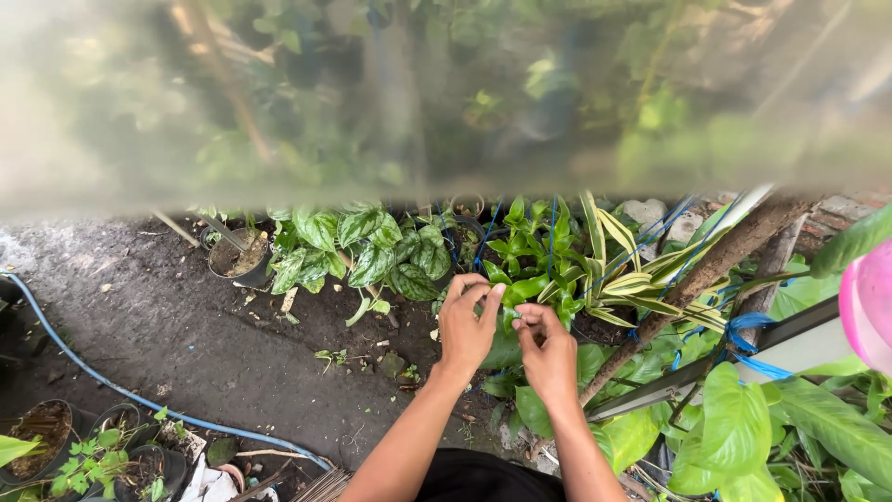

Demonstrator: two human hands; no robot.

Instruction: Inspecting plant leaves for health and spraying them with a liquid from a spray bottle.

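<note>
Two bare hands meet over a bed of potted plants, seen from above. Far left, a blue hose (111,381) curves across the dark, damp ground (186,316), and a few small black pots (42,437) with seedlings sit in the bottom corner. Further along, a round pot (237,256) filled with soil stands at the edge of the bed, just beside a plant with broad, silver-speckled leaves (372,251). Near the middle, the left hand (465,325) has its fingers curled in, thumb and forefinger pinched on a small green leaf (509,314) of a bright green plant (534,270). The right hand (548,349) comes up just beside it, its fingertips closed on the same leaf, so the two hands almost touch. The leaf sits between the two sets of fingertips, low in the plant's foliage. Thin blue strings (553,228) run upward through the leaves behind. To the right stands a plant with long yellow-striped leaves (632,270), then a rough brown branch (706,274) leaning diagonally, with blue cord (743,325) knotted round it. Big glossy leaves (743,428) fill the lower right, and a pink rounded object (869,302) shows at the right edge.
</note>
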